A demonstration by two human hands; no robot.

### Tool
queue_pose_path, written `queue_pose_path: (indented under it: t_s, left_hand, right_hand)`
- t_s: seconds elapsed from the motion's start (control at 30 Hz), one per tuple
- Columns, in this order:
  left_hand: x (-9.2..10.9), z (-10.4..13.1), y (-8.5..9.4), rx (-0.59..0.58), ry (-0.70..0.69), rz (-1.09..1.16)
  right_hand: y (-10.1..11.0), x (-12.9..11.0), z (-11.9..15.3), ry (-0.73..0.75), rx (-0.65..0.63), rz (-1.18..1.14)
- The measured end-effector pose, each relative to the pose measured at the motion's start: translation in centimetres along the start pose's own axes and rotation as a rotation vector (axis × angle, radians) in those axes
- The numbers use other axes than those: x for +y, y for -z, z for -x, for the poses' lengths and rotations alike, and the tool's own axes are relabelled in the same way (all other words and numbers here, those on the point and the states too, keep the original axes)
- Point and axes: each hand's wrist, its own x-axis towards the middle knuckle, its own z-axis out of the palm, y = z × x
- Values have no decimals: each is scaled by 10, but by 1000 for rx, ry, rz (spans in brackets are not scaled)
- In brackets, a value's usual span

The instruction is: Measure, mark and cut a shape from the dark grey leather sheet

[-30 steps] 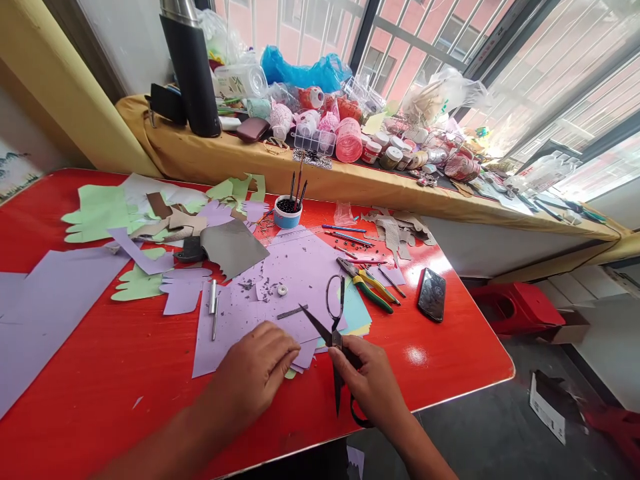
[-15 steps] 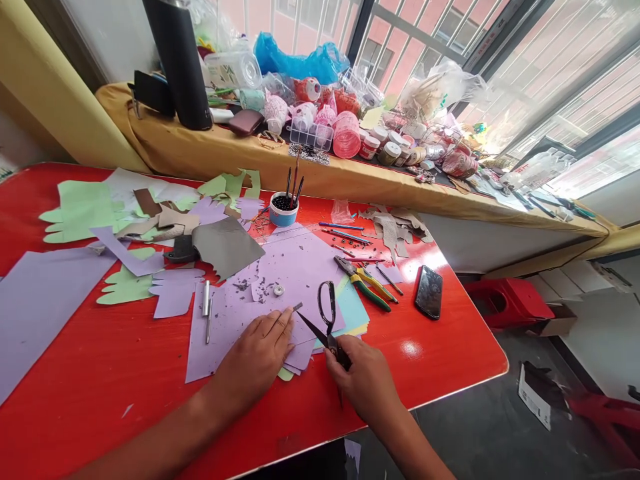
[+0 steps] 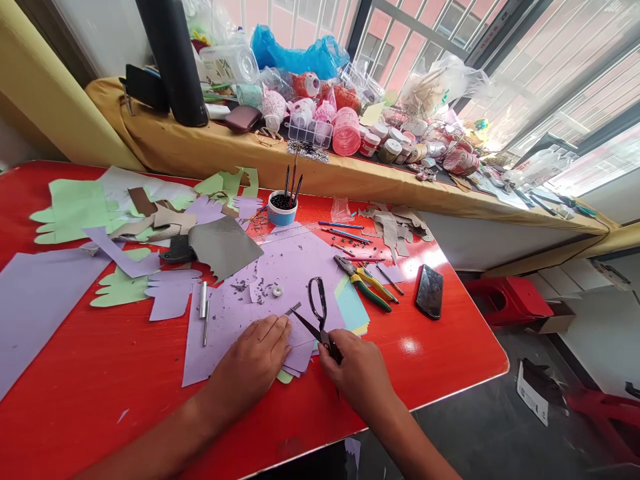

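Observation:
My left hand (image 3: 263,350) rests low over the purple paper (image 3: 300,257), its fingers pressed together. A thin dark grey strip (image 3: 294,308) sticks out from its fingertips. In my right hand (image 3: 359,370) is a pair of black scissors (image 3: 323,333), with one handle loop standing up and the blade pointing left at the strip. The blade tip lies right by the strip; whether it touches cannot be made out. Just beyond the fingers sits a small round white piece (image 3: 277,291), with dark grey scraps (image 3: 240,287) scattered to its left.
Pliers (image 3: 367,290) with green and yellow handles and a phone (image 3: 429,292) lie at the right. A blue-and-white tub (image 3: 283,208) holds dark beads and upright sticks. A silver pen (image 3: 206,323), grey sheet (image 3: 225,247) and cut paper lie left. The cluttered sill (image 3: 240,150) runs behind.
The scissors and my right hand have shifted slightly left, bringing the blade tip up to the grey strip. More of the strip now shows past my left fingertips. The camera view has moved a little.

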Motion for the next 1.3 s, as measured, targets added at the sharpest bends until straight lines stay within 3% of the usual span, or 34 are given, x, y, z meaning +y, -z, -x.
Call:
queue_pose_path:
  t_s: [0.23,0.43,0.63,0.83,1.13,1.3]
  left_hand:
    - [-2,1,2,-17,3,44]
    - [-2,2,2,-27,17,50]
    - [2,5,-2,-24,60,95]
    - [2,4,-5,26,71,110]
    - [0,1,0,16,51,110]
    - [1,2,-3,24,73,131]
  right_hand:
    - [2,-7,-5,-44,-80,61]
    - [8,5,-7,-153,-58,41]
    - [10,4,-2,-123,-21,-69]
    - [5,-5,-3,-81,-82,-3]
    - [12,11,-3,-138,-54,29]
    - [10,0,3,-76,-33,-47]
